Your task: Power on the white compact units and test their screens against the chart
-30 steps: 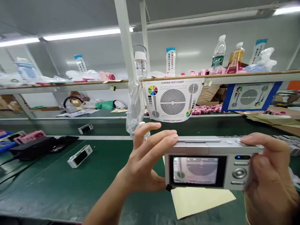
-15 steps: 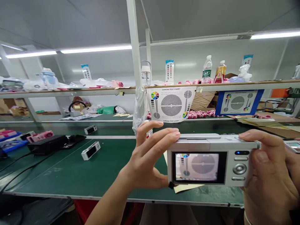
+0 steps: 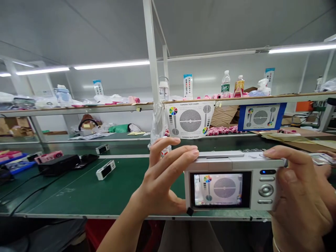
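Two bare hands grip a silver compact digital camera (image 3: 231,180) level above a green-topped workbench (image 3: 78,190), its back toward the wearer. The left hand (image 3: 160,180) is wide open around the camera's left end, fingers (image 3: 181,152) slightly fanned with their tips along the top edge and the thumb reaching beneath the lower corner. The right hand (image 3: 299,199) wraps the right end, its index finger (image 3: 278,151) curled over the top edge beside the controls. Part of the camera's right side is hidden behind that hand, and the lower part of the hand is cut off by the frame. The camera's screen (image 3: 219,190) shows a black-and-white camera test chart (image 3: 190,119) that hangs beyond the camera from a wooden-edged shelf (image 3: 105,107). A second chart in a blue frame (image 3: 260,116) hangs to its right. Another silver camera (image 3: 105,170) lies on the bench, well left of the hands. At the far right edge, a partly cut-off silver device (image 3: 321,159) sits by fingers that cannot be clearly placed
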Demonstrator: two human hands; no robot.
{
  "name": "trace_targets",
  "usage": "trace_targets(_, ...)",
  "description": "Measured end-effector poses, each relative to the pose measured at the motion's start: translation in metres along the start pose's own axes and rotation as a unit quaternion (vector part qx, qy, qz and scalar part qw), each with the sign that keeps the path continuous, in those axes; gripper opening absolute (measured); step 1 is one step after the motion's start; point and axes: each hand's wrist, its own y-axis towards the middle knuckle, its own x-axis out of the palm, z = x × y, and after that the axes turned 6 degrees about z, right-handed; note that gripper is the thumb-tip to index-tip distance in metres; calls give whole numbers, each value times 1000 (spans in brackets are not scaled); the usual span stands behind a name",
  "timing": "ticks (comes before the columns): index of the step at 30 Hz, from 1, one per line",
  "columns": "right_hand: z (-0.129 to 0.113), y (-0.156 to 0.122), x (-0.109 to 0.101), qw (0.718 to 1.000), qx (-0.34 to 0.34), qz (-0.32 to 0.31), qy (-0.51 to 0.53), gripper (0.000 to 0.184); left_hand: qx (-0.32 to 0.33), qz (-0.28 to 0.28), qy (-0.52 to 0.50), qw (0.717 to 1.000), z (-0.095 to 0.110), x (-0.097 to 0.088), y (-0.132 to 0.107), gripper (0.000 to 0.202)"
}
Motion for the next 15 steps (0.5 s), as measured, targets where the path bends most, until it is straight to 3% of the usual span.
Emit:
trace_targets(12,6,-1,-17,998,-10,-59,13,21,-10,2,10,1000,6,1,4,53)
trace_targets(15,7,1,-17,999,-19,-48,12,20,-10,0,6,1000,6,1,3,53)
